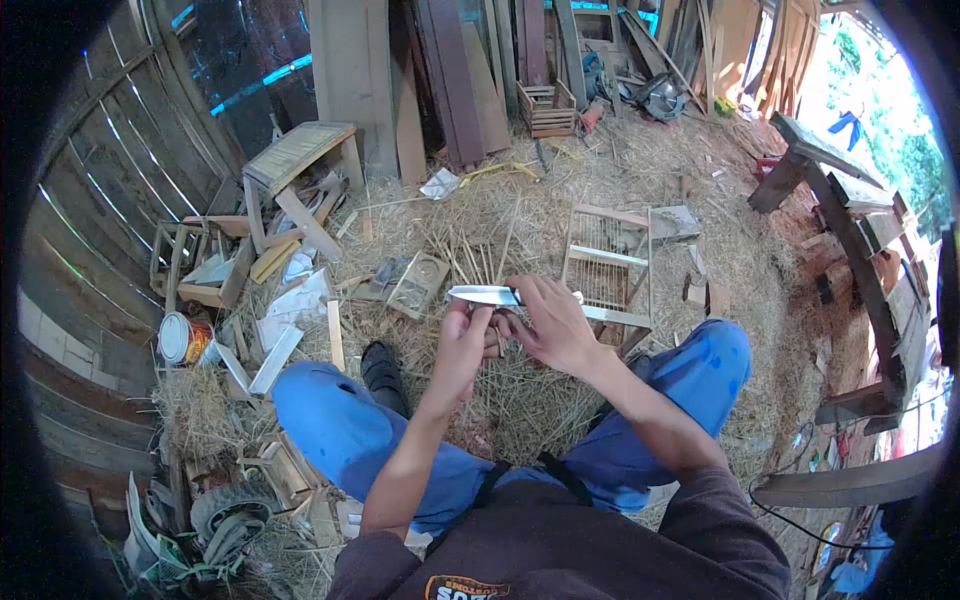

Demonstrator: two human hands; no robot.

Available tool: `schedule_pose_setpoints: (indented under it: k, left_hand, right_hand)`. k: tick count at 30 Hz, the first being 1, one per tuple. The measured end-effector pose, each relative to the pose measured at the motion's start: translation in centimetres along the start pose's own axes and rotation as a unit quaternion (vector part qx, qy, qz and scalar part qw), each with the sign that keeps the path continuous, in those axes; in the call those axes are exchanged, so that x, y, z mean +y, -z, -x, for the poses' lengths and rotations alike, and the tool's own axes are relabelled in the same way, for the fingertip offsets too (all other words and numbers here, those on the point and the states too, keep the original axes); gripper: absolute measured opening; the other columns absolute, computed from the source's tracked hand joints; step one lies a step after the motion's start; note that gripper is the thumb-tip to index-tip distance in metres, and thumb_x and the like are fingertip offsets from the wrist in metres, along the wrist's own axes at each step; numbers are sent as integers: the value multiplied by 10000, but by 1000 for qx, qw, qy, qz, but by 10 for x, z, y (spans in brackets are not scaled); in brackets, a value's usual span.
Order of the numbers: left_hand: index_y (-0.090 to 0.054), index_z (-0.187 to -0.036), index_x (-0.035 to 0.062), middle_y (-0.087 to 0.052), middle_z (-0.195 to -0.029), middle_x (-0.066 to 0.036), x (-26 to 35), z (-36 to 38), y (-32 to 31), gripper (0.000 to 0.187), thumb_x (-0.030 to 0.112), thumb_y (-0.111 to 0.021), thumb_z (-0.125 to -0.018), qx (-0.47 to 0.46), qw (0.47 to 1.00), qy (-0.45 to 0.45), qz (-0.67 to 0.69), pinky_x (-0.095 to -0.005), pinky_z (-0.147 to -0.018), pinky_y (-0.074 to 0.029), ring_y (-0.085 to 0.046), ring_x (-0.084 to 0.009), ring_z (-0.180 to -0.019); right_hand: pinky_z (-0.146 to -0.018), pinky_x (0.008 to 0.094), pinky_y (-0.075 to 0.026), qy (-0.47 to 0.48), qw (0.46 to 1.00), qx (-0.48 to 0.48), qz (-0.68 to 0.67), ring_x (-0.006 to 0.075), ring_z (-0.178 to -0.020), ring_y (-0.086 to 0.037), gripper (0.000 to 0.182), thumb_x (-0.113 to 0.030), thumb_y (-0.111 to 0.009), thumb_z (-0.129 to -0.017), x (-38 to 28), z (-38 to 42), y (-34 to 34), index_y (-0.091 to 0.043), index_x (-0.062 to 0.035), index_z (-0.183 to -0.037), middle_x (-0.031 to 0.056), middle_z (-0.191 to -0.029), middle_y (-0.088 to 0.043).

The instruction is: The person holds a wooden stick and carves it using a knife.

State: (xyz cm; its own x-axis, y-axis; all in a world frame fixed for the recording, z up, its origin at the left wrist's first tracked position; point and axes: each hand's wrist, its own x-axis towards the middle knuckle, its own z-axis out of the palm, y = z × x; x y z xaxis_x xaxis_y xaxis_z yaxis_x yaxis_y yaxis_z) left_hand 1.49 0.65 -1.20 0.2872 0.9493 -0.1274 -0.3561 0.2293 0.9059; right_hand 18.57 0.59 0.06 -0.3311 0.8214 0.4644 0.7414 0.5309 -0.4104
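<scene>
In front of my lap, my right hand is closed around the handle of a knife. Its bright blade points left, lying just above my left hand. The left hand's fingers are curled in, with its thumb close under the blade; what they hold, if anything, is hidden. Both hands nearly meet. Beyond them, thin wooden sticks lie on the straw. A slatted wooden frame like a small cage stands just past my right hand, and a pale wooden block with a round recess lies to the left.
Straw covers the floor between my bent legs. At left stand a small wooden stool, wood scraps and a paint can. Boards lean on the far wall near a slatted crate. A rough wooden bench is at right.
</scene>
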Motion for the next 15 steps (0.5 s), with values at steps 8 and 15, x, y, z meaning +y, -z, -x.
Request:
schedule_pose_setpoints:
  k: [8,15]
  left_hand:
    - [-541,-1284,86,-565,-763,-6,1,-3,5,290,187,-518,-1013,0,999,13,35,-175,-459,-286,-385,-15,-545]
    - [-541,-1297,69,-556,-744,-14,5,-3,2,301,120,-530,-1000,21,992,30,123,-178,-451,-277,-390,-25,-543]
  right_hand:
    - [-845,452,-418,19,998,-37,-44,363,-958,-556,334,-239,-544,-961,-2,0,11,-505,-21,-1210,165,-1012,-560]
    - [-830,471,-430,21,994,-35,-100,393,-935,-555,304,-247,-501,-992,0,2,9,-520,-27,-1200,191,-992,-563]
